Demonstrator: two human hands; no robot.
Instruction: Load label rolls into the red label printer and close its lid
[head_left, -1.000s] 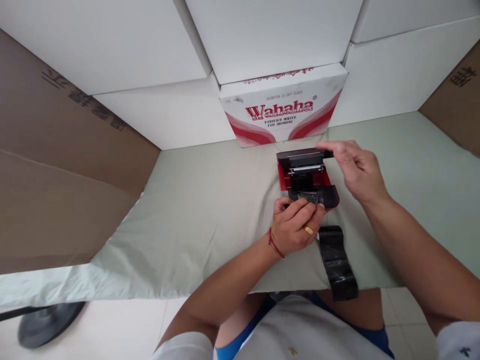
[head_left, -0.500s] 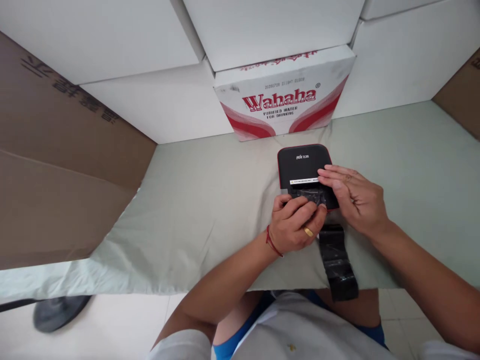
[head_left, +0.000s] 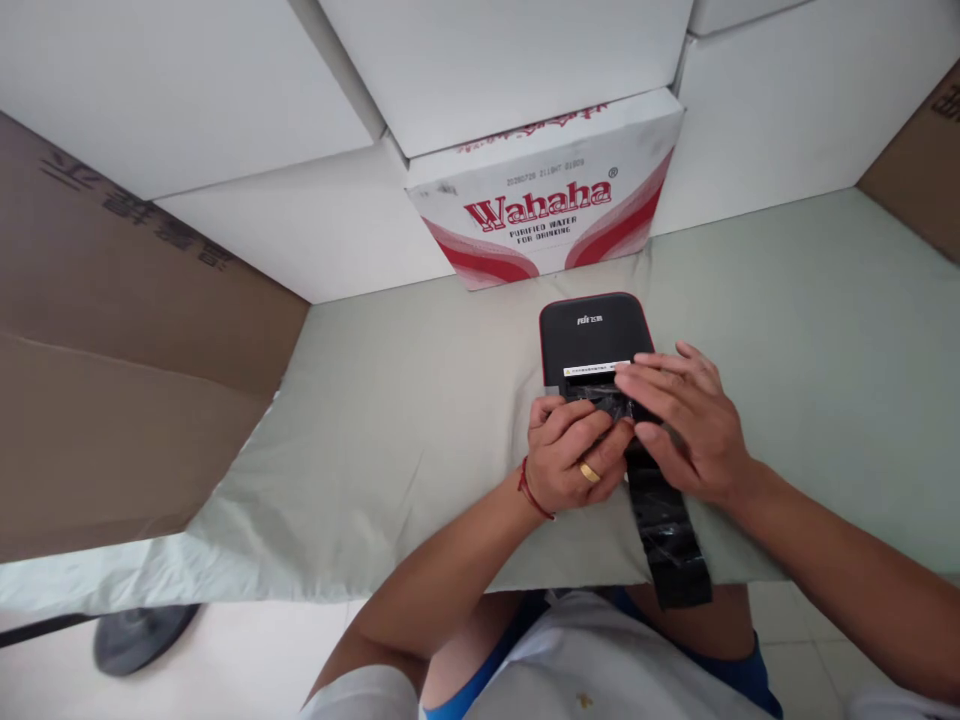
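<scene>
A black, red-rimmed device like a portable label printer (head_left: 592, 335) lies on the cloth-covered table, with a white label strip (head_left: 596, 370) across it. My left hand (head_left: 577, 450), fingers curled into a pinch, grips crumpled shiny black film at the device's near part. From there the black film strip (head_left: 667, 530) trails toward me and hangs over the table's front edge. My right hand (head_left: 686, 420) is open, its fingers stretched over the device's right side and fingertips near the label. The fingers hide the device's near end.
A white and red water carton (head_left: 547, 215) stands behind the device, against stacked white boxes (head_left: 270, 230). Brown cardboard (head_left: 127, 370) rises at the left, and another brown box (head_left: 919, 180) at the far right. The pale green cloth (head_left: 390, 430) ends at the front edge.
My right hand has shifted nearer, its fingers spreading a little more. More of the black strip shows between the hands. The whole view has shifted slightly; my left hand keeps its pinch.
</scene>
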